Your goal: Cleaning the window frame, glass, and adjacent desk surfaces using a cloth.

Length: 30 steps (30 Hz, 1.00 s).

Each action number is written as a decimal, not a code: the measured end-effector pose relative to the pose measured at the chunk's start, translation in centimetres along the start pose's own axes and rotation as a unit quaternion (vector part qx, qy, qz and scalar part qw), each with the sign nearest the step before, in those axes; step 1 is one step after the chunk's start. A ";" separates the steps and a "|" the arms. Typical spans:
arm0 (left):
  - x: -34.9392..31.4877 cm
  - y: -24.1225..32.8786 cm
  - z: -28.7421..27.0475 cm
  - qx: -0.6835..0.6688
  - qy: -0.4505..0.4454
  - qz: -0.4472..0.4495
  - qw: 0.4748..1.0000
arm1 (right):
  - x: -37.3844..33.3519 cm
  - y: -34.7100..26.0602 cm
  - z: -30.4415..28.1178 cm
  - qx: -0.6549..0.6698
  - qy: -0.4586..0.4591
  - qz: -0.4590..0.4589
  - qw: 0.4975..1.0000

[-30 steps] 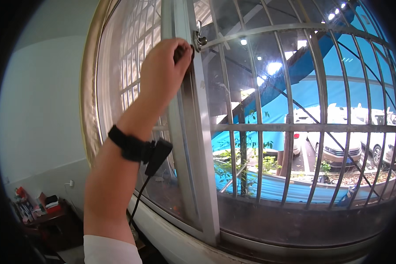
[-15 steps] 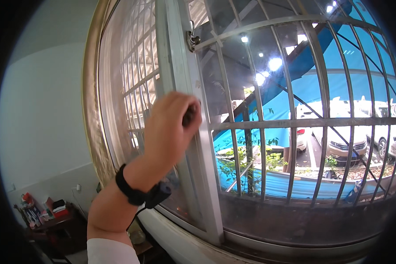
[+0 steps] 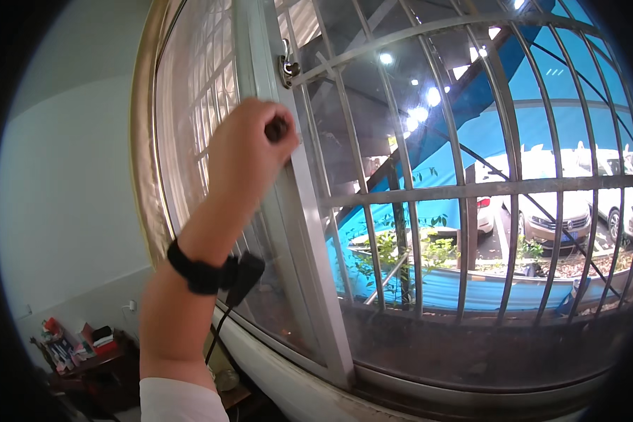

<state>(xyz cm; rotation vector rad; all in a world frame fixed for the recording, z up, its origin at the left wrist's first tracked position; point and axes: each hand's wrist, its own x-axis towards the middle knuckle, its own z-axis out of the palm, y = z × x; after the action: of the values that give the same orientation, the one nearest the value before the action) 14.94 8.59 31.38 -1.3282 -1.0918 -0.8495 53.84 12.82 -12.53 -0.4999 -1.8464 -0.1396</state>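
My left hand (image 3: pixel 246 151) is raised against the upright white window frame (image 3: pixel 309 232), its fingers closed round a small dark knob (image 3: pixel 277 129) on that frame. A metal latch (image 3: pixel 287 67) sits on the frame a little above the hand. On the wrist is a black band (image 3: pixel 200 271) with a small black device and a cable hanging from it. My right hand is out of sight.
Grey metal grille bars (image 3: pixel 471 190) cover the glass pane on the right. Outside are parked cars (image 3: pixel 555 211), blue sheeting (image 3: pixel 471 288) and green plants (image 3: pixel 401 246). A frosted pane (image 3: pixel 197 119) lies left of the frame. A cluttered low table (image 3: pixel 77 344) stands at lower left.
My left hand left the metal latch at the top of the frame and came down the frame. It now grips the dark knob below the latch.
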 end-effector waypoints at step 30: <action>-12.9 5.2 1.2 0.007 -0.027 0.072 0.997 | 0.8 2.1 1.9 -0.042 0.038 -0.048 0.997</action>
<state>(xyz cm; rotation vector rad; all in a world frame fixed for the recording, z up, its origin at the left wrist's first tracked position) 15.74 8.83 17.43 -1.4071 -1.0272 -0.7024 52.84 15.60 -12.76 -0.4581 -1.7949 -0.2976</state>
